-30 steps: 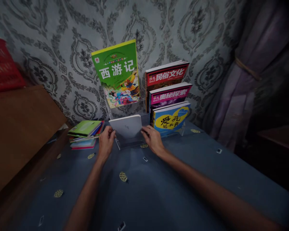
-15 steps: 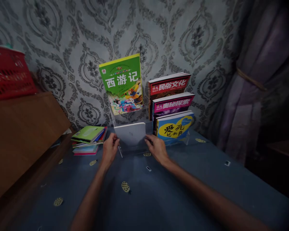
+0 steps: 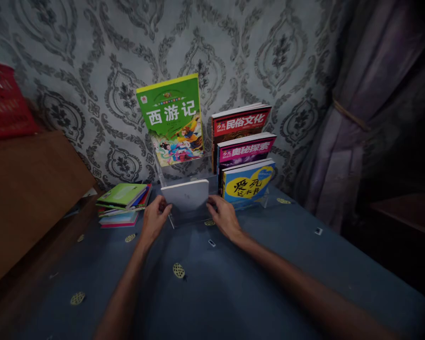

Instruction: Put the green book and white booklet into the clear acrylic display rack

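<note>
A plain pale grey-white book (image 3: 185,197) stands upright, tilted slightly back, in the low front of a clear plastic book rack (image 3: 191,171). My left hand (image 3: 156,218) pinches its left edge, thumb in front. My right hand (image 3: 224,216) grips the right edge with fingers closed. Behind and above, a tall green book (image 3: 173,118) leans in the rack's back tier. To the right, a red-topped book (image 3: 241,123), a purple book (image 3: 248,149) and a blue and yellow book (image 3: 248,183) stand in stepped rows.
A stack of several thin books (image 3: 122,203) lies left of the rack on the blue patterned tablecloth (image 3: 212,293). Farther left are a brown wooden box (image 3: 35,189) and a red container (image 3: 7,101) on it. Patterned wallpaper rises behind; a tied curtain (image 3: 343,141) hangs at right.
The view has turned slightly, so the whole scene sits further left in the picture. Both hands keep their hold on the pale book, which stays at about the same place in the rack.
</note>
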Demonstrator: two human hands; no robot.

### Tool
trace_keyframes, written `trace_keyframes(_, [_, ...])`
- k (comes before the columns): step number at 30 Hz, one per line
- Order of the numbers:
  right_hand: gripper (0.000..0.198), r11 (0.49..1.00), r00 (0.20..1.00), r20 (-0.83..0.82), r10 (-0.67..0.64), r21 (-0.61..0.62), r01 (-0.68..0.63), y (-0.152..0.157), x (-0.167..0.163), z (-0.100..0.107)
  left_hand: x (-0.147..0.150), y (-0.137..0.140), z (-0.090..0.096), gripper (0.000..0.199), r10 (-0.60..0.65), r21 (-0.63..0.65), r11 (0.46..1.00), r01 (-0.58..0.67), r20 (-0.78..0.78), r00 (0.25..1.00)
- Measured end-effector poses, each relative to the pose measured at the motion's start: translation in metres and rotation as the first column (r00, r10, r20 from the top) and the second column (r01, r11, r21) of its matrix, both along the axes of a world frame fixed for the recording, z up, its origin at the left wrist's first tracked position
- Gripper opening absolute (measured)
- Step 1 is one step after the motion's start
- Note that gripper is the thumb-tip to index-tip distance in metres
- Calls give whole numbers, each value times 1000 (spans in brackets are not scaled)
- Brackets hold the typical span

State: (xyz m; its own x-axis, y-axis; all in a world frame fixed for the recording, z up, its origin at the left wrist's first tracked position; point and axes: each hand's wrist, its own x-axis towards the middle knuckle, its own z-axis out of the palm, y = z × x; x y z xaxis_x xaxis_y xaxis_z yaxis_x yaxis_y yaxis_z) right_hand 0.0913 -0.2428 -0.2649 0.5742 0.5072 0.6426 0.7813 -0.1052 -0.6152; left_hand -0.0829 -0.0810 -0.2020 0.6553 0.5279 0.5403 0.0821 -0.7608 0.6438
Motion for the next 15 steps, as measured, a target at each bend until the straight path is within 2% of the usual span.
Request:
trace_keyframes(9, [20, 997, 1000, 6, 15, -79, -15, -5, -6, 4, -10, -4, -4, 33, -36, 76, 996, 37, -19, 999])
trace_keyframes(15, [19, 998, 1000, 7, 21, -56, -21, -7, -8, 6, -8, -5, -6, 38, -31, 55, 998, 33, -38, 999])
